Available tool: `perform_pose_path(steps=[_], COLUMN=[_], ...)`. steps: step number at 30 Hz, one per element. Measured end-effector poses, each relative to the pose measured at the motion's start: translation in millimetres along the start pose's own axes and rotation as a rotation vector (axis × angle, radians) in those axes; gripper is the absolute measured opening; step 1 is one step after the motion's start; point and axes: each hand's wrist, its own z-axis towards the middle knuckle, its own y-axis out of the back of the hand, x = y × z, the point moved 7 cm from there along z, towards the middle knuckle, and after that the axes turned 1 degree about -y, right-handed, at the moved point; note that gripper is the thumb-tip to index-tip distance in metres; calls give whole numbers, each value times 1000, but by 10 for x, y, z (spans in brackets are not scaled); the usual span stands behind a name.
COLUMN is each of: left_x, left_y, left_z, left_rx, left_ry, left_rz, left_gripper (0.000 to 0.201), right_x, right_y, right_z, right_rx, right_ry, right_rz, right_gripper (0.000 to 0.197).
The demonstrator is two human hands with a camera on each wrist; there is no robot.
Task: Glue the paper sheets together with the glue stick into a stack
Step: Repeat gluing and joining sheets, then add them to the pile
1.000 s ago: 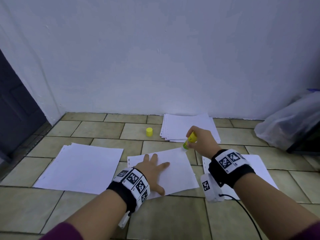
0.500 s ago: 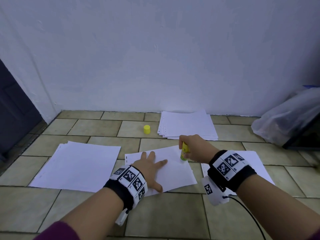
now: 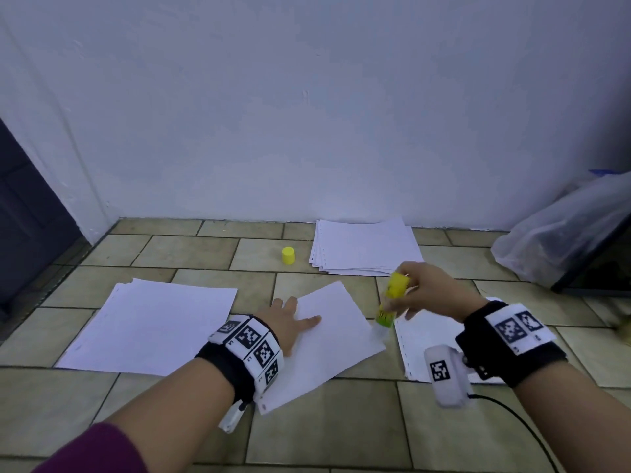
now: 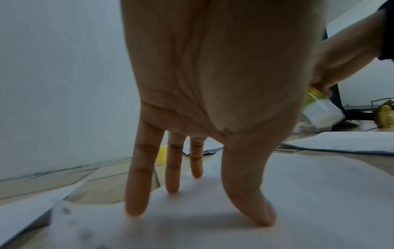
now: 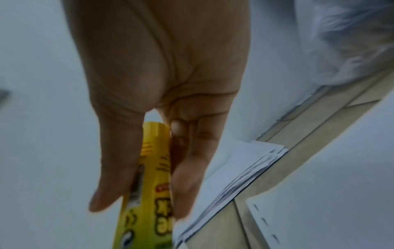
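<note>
Left hand (image 3: 290, 322) presses flat, fingers straight, on a smooth white sheet (image 3: 334, 343); right hand (image 3: 430, 288) grips the cylindrical yellow glue stick (image 3: 391, 298). A round yellow cap (image 3: 288, 256) stands on matte beige tiles (image 3: 191, 247) beside a paper pile (image 3: 365, 247).

We see white paper sheets (image 3: 327, 339) lying on a floor of beige tiles (image 3: 191, 249) with dark grout lines. Our right hand (image 3: 432, 290) holds a yellow glue stick (image 3: 392, 298) with a green band near its tip. A yellow cap (image 3: 288, 256) stands nearby. Our wristbands (image 3: 251, 349) are black, carrying white panels with black square-code patterns. The wall (image 3: 307, 114) is white.
</note>
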Motion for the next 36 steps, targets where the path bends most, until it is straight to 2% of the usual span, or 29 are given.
perform_pose_path(steps=[3,6,9,11,15,23,29,36], left_x=[-1,-42,-85,-42,71,87,88,74], left_y=[28,43,27,35,12,-31,-77,-18], left_z=[-47,-64,-64,-71,-61,-37,-20,-40], left_rx=[-29,-142,-176,-181,-193,-153,-144,-140], left_ry=[12,-59,-131,-90,-1,-8,0,-11], left_rz=[-34,-75,-161,-135,-155,-278,-271,-273], left_gripper=[82,87,84,81,85,88,90,91], right_x=[-20,-68,-77,-42,67,384,487,381], right_y=[183,187,74,-6,-201,-627,-703,-660], right_z=[62,141,233,286,410,648,699,290], right_rx=[-148,-240,-266,-289,-323,-266,-116,60], right_ry=[25,26,26,38,70,174,154,133], right_rz=[223,390,434,418,237,-56,-297,-575], right_gripper=[22,21,24,22,21,23,29,28])
